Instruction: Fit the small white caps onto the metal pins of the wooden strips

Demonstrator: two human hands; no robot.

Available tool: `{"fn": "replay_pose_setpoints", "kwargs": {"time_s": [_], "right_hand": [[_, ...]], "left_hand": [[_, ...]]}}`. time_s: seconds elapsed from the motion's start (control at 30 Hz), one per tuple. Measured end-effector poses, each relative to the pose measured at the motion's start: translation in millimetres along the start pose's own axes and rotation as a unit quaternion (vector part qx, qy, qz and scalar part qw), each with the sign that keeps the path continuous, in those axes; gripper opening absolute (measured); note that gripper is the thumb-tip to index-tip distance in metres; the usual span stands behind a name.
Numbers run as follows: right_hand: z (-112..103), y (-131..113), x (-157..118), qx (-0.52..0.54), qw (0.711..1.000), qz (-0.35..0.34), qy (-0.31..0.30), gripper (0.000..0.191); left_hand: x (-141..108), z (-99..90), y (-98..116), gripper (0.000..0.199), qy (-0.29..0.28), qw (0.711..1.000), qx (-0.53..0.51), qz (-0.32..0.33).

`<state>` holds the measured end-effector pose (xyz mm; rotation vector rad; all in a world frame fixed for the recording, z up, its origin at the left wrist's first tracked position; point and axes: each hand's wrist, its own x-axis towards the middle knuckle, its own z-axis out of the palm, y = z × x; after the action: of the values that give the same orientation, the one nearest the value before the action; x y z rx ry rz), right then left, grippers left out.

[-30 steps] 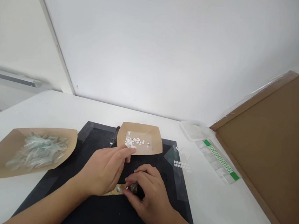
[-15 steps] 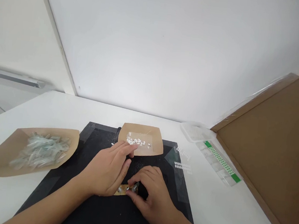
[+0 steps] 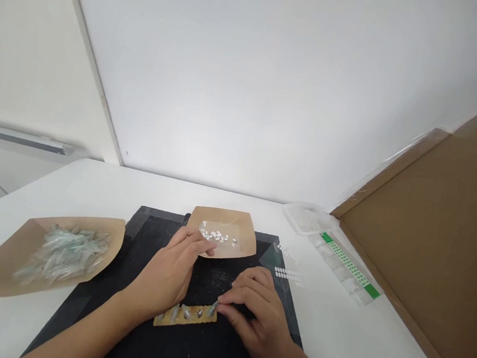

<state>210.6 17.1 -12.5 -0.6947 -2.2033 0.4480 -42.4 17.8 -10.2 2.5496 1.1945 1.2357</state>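
On a black mat lies a narrow yellowish strip with several translucent, greenish-grey pieces like false nail tips standing along it. My right hand pinches one pale green nail tip between thumb and forefinger at the strip's right end. My left hand hovers or rests above the strip's left part, its fingers stretched towards the small tray. It shows nothing held, and its thumb is mostly hidden. Past its fingertips, the small brown paper tray contains small white flakes.
At the left a larger brown paper tray carries a heap of clear and greenish nail tips. Sheets of white oval tabs lie right of centre. A clear box with a green label and a cardboard box stand further right.
My left hand has drawn back up and left, uncovering more of the strip. My right hand has shifted right with its fingertips at the strip's end. The camera view has tilted slightly.
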Motion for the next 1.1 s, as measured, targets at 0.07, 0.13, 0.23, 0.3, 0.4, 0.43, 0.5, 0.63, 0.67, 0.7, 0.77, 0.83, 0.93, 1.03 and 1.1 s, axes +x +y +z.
{"fn": "replay_pose_setpoints", "kwargs": {"time_s": [0.07,0.13,0.23,0.3,0.4,0.43,0.5,0.63,0.67,0.7,0.77,0.83,0.93,1.03,1.1], "right_hand": [[-5,3,-1,-0.006,0.999,-0.004,0.042,0.006],[-10,5,-3,-0.002,0.996,0.008,0.094,0.013],[-14,9,-9,0.005,0.985,0.067,0.161,0.022],[-14,13,-12,0.006,0.977,0.122,0.177,0.027],[-14,18,-15,0.009,0.97,0.169,0.175,0.035],[-14,19,-15,0.007,0.97,0.17,0.171,0.039],[-17,21,-13,-0.01,0.971,0.173,0.167,0.046],[-37,29,-4,-0.065,0.953,0.22,0.197,0.059],[-44,33,-2,-0.079,0.948,0.23,0.206,0.062],[-50,40,0,-0.091,0.943,0.241,0.21,0.065],[-61,56,0,-0.131,0.934,0.266,0.2,0.071],[-68,76,-3,-0.19,0.92,0.311,0.146,0.074],[-75,102,-12,-0.26,0.893,0.357,0.087,0.069],[-83,115,-17,-0.296,0.886,0.354,0.043,0.056],[-91,115,-18,-0.296,0.889,0.348,0.016,0.046]], "left_hand": [[-1,2.2,0,0.058,-0.016,1.0,0.012,0.008],[0,3.1,1,0.06,-0.017,0.999,0.023,0.024],[0,2.3,3,0.061,-0.003,0.998,0.037,0.045],[1,0.7,5,0.059,0.012,0.998,0.048,0.045],[1,-2.5,9,0.051,0.021,0.997,0.065,0.025],[1,-3.6,10,0.048,0.019,0.997,0.071,0.02],[2,-5.3,14,0.041,0.014,0.996,0.083,0.014],[4,-5.5,19,0.035,0.008,0.995,0.098,-0.001],[4,-4.8,19,0.036,0.007,0.995,0.1,-0.004],[3,-4.0,19,0.036,0.009,0.995,0.103,-0.008],[2,-2.4,17,0.038,0.016,0.994,0.11,-0.016],[1,-1.3,15,0.04,0.02,0.993,0.116,-0.027],[0,-2.0,12,0.042,0.026,0.992,0.116,-0.035],[-3,-4.2,9,0.04,0.042,0.996,0.072,-0.029],[-6,-4.9,6,0.054,0.043,0.999,0.005,-0.002]]}}
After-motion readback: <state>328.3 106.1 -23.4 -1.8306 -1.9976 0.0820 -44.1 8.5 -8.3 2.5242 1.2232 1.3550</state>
